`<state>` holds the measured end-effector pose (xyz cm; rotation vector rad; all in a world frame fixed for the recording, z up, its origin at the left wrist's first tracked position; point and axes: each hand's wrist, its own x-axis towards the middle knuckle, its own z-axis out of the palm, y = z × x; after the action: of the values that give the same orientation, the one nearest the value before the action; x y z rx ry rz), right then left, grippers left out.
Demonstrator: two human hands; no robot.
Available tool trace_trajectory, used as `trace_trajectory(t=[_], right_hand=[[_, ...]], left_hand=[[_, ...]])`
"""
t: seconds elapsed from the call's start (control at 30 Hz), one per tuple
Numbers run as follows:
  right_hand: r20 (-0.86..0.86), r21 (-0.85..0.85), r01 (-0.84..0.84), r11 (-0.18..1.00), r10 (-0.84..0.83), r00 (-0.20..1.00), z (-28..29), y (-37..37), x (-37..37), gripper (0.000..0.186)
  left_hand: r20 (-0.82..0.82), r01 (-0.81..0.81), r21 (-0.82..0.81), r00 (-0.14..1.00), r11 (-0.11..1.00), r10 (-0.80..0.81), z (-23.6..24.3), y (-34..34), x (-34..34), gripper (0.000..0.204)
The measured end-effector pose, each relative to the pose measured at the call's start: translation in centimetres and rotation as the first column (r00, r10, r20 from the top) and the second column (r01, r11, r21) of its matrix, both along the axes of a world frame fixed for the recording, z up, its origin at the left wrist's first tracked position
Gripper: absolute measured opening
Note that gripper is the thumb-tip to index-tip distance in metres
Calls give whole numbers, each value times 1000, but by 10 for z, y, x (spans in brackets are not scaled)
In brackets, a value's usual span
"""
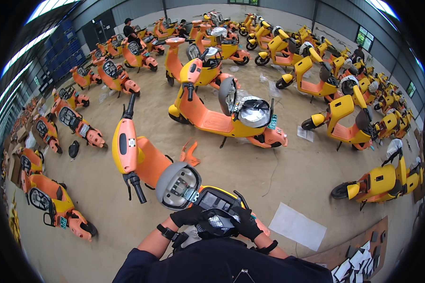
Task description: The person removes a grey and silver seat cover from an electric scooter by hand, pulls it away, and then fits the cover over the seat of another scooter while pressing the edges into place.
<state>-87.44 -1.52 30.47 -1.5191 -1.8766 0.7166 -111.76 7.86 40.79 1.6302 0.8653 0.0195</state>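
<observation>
Nearest scooter (151,162), rear partly hidden

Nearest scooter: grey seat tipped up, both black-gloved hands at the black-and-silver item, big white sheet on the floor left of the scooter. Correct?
Wrong side: the head view shows the big white sheet on the floor right of the scooter. Rest holds: grey seat tipped up, left hand and right hand, black-gloved, at the black-and-silver item.

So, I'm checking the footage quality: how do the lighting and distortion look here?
In the head view, the skylight glares white at upper left; the walls bend toward the black rim; the left hand and right hand, in black gloves, show little finger detail; far scooters look small and soft.
</observation>
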Motion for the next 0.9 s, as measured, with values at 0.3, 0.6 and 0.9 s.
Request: trace_trajectory(t=[0.3,0.6,0.9], right_hand=[[-90,59,338,939,-332,939,5,46,48,38],[216,272,445,853,-504,836,71,46,74,16],[-412,-34,344,939,-326,851,89,39,44,20]], left_hand=[[586,-157,-116,786,981,195,-76,141,-5,38],[266,-233,766,963,599,36,-35,111,44,91],[226,58,667,934,743,-276,18,114,69,50]])
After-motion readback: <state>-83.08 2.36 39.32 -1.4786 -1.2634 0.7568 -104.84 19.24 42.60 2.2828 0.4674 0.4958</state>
